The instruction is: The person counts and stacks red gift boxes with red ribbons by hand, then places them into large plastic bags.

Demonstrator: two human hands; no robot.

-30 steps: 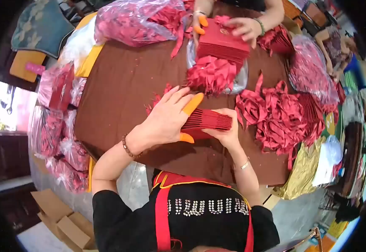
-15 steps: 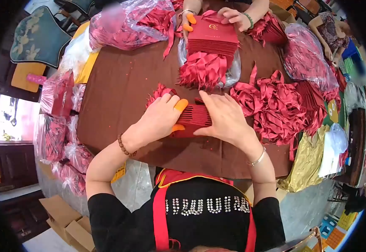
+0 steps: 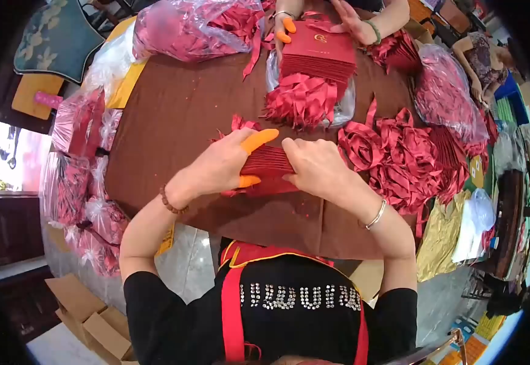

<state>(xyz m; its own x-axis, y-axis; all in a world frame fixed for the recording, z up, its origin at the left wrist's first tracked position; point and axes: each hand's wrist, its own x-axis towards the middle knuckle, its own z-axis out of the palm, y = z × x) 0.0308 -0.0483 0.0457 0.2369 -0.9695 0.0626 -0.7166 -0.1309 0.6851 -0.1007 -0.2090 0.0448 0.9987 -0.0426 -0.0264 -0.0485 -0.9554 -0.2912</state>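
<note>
A stack of red flat-folded paper bags (image 3: 268, 162) with red ribbon ends sits between my hands above the near part of the table. My left hand (image 3: 216, 163), orange covers on its thumb and a finger, grips the stack's left end. My right hand (image 3: 318, 165) has its fingers curled round the right end. Ribbons (image 3: 241, 123) stick out behind my left hand. Just beyond lies a bigger stack of the same red bags (image 3: 321, 45), a gold emblem on its top, with its ribbons toward me.
Across the brown-covered table (image 3: 174, 115), another person's hands (image 3: 355, 23) are at the bigger stack. A heap of red ribbons (image 3: 399, 158) lies to the right. Plastic-wrapped red bundles (image 3: 450, 94) stand around the edges. Cardboard boxes (image 3: 89, 313) sit on the floor at left.
My right hand has gone from spread fingers to curled round the stack's end. The stack and both hands have shifted slightly left. The other person's right-side hand has lifted off the bigger stack.
</note>
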